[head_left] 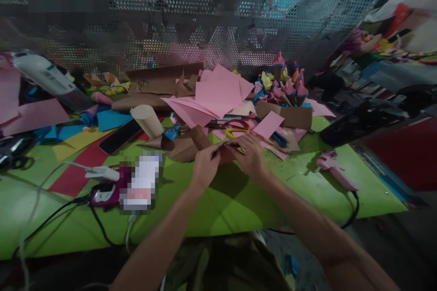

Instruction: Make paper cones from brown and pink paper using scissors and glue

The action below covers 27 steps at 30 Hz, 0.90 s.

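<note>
My left hand [206, 164] and my right hand [251, 157] meet over the middle of the green table, fingertips pinched close together. Between them is a small brown sheet piece [226, 156], mostly hidden by the fingers. Just left of my left hand lie cut brown sheets [186, 146] and a brown cone [152, 142]. Beyond my fingers are scissors with red and yellow handles [237, 132], partly under pink sheets [218, 91]. A second, dark blue-handled tool [279, 139] lies past my right hand.
A pink glue gun [336, 170] with a cord lies right on the green table [287, 211]. Left are a phone [142, 182], a purple power strip [105, 193], cables and a beige roll [146, 120]. Finished-looking pink-topped cones [293, 88] cluster at the back, before a perforated metal screen [191, 22].
</note>
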{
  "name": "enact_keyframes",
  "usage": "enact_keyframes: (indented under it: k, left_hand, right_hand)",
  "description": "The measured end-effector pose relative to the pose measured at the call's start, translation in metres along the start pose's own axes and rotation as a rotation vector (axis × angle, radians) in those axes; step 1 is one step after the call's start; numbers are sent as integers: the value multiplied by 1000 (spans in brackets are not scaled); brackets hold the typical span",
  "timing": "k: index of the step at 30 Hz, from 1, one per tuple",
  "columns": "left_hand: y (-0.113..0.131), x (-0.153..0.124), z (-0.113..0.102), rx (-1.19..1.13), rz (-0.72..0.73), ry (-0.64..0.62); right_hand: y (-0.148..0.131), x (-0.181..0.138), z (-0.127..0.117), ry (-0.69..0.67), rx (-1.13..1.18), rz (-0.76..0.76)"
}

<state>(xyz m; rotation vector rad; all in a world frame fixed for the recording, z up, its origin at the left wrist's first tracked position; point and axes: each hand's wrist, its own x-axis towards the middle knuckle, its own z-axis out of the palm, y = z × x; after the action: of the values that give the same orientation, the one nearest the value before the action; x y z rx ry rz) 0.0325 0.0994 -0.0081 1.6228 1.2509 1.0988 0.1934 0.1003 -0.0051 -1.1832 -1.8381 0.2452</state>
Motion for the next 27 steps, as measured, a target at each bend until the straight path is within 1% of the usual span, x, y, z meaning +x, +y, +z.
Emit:
enact_keyframes:
  k: [4,8,14,18,23,25,27]
  left_hand:
    - [-1,0,1,-50,-14,16]
    - [0,1,1,-136,-72,44]
    - [1,0,2,-231,-93,22]
    - [-1,2,1,-222,-99,66]
    - [-6,6,-2,-288,-159,153]
    - [-7,7,-4,-312,-199,185]
    - [-8,7,-6,-321,-229,193]
  right_hand:
    - [1,1,0,-22,39,34]
    - [3,1,2,-62,120,81]
    - [5,1,3,-56,130,89]
    - [3,1,2,-99,193,104]
    - [0,3,-2,-164,355,209]
    - [1,3,-4,-133,398,235]
    - [3,5,-7,-58,381,229]
